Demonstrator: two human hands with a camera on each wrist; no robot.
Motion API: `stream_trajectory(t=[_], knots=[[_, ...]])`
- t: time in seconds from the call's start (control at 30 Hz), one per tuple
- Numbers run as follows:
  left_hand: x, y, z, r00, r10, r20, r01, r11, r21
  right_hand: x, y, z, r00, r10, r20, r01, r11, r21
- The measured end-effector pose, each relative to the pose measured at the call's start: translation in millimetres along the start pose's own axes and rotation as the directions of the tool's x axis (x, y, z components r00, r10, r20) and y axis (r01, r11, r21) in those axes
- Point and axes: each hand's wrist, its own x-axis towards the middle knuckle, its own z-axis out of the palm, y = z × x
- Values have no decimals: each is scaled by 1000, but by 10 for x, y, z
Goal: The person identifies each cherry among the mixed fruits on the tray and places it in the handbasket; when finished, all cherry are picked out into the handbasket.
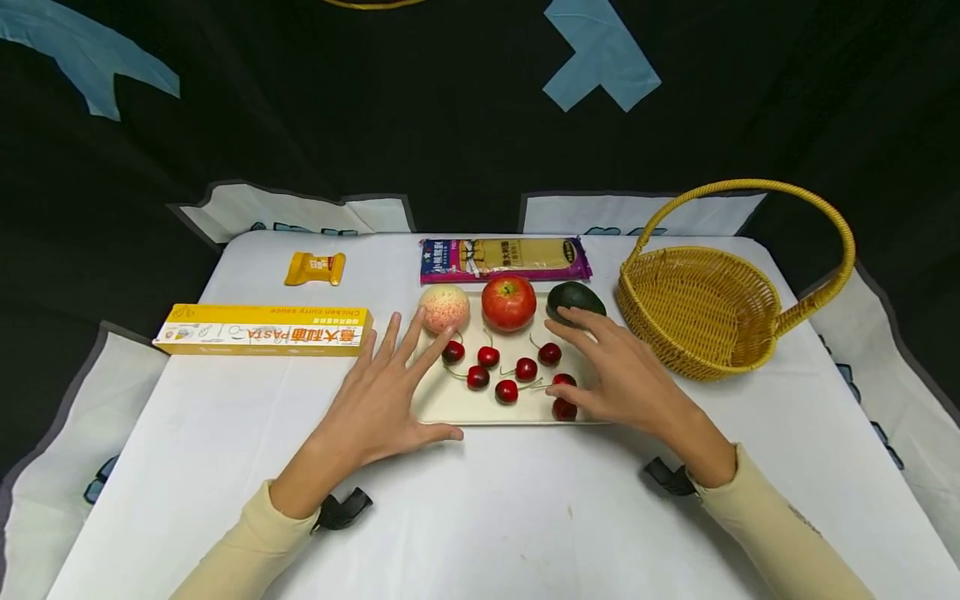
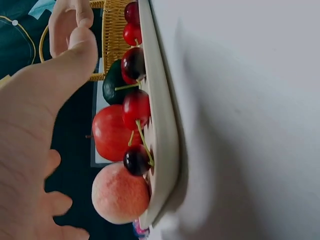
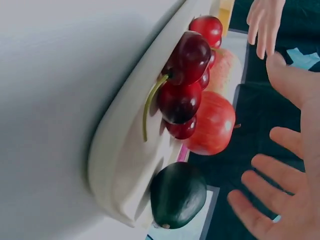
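A cream rectangular plate (image 1: 465, 408) holds a peach (image 1: 446, 308), a red apple (image 1: 508, 303), a dark green avocado (image 1: 574, 298) and several cherries (image 1: 507, 392) with stems. Over the plate's left side, my left hand (image 1: 382, 400) hovers with fingers spread and thumb pointing right. Above its right side, my right hand (image 1: 626, 375) has its fingers extended, overlapping the avocado and the rightmost cherries in the head view. In the right wrist view the right hand's fingers (image 3: 280, 175) stand apart from the fruit. Neither hand holds anything.
A yellow wicker basket (image 1: 697, 308) with a tall handle stands right of the plate. Behind the plate lies a pasta packet (image 1: 510, 258). To the left are a yellow pasta box (image 1: 262, 331) and a small orange wrapped snack (image 1: 315, 268). Dark curtains (image 1: 450, 108) hang behind the table.
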Motion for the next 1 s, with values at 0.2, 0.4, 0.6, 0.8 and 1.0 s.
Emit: stream_trajectory(t=[0.2,0.4,0.6,0.8,1.0], knots=[[-100,-108,-26,999,9,-48,-14,995,-99,-53,67,12,999,-37,-30,39,997,74],[-155,-195,20,998,-15,-64,4,986,-168,-75,115,84,998,-40,45,33,988,150],[-162,-265,106,999,-23,-30,16,976,-217,-95,159,139,993,-50,107,28,980,198],[-180,-314,158,1000,-12,16,15,979,-202,-91,198,155,986,-73,148,37,971,236],[-187,-357,172,1000,13,10,-11,986,-168,-90,238,182,981,-72,183,21,964,265]])
